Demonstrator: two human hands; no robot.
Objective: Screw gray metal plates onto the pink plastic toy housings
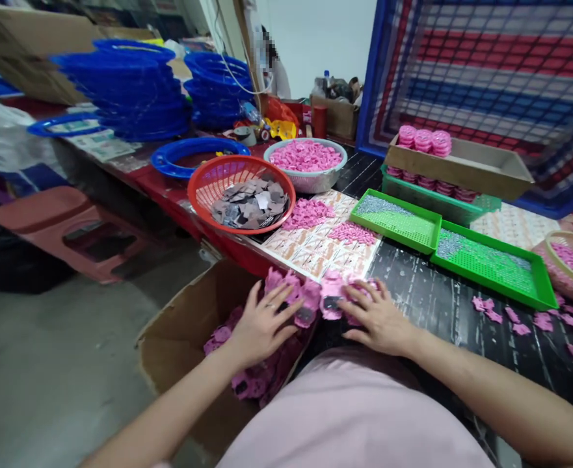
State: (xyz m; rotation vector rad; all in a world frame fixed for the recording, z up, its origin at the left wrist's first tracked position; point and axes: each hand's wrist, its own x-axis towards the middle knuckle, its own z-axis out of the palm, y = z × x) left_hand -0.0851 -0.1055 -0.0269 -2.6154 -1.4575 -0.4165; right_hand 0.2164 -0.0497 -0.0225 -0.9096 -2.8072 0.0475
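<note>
My left hand (pixel 269 320) lies with fingers spread over several pink plastic pieces (pixel 310 296) at the table's near edge. Dark squares show in some of these pieces. To its right, my right hand (pixel 376 315), fingers also apart, rests on more pink pieces, one with a dark square (pixel 332 303) beside the fingertips. Below the left hand a cardboard box (pixel 179 344) holds a heap of similar pink pieces (pixel 266 370). The undersides of both hands are hidden, so I cannot see how firmly they touch the pieces.
A red basket (pixel 196 195) of grey square plates stands ahead, with a bowl (pixel 337 166) of small pink parts behind it. Two green trays (pixel 491 296) hold small metal parts. Loose pink bits (pixel 520 328) lie at right. Blue rings (pixel 125 91) are stacked at left.
</note>
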